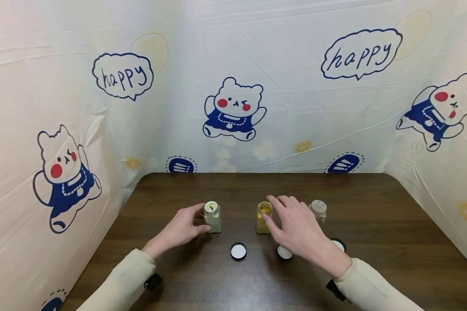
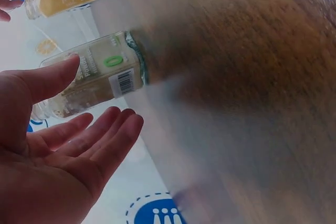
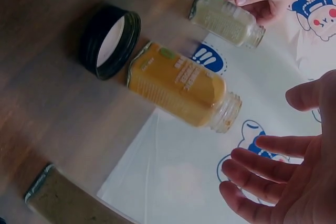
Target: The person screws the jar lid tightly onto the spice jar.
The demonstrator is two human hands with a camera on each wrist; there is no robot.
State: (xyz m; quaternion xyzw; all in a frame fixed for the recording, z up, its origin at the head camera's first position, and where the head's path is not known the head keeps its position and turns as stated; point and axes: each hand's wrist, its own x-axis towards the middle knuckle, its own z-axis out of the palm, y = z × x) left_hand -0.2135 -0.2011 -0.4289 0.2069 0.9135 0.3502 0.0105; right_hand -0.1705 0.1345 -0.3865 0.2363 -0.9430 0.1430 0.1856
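Note:
A glass spice jar of pale powder stands upright without its lid on the left. My left hand is around its left side, thumb across the front and fingers loosely extended behind. In the left wrist view the thumb overlaps the pale jar, while the fingers lie spread below it. To the right stands a lidless jar of yellow powder. Over its right side hovers my right hand, fingers spread; the right wrist view shows a gap between that hand and the yellow jar.
A third jar with a perforated top stands behind the right hand, partly hidden. Upturned dark lids with white liners lie in front: one lid near the middle, another lid and a third lid by the right forearm. Printed curtain surrounds the wooden table.

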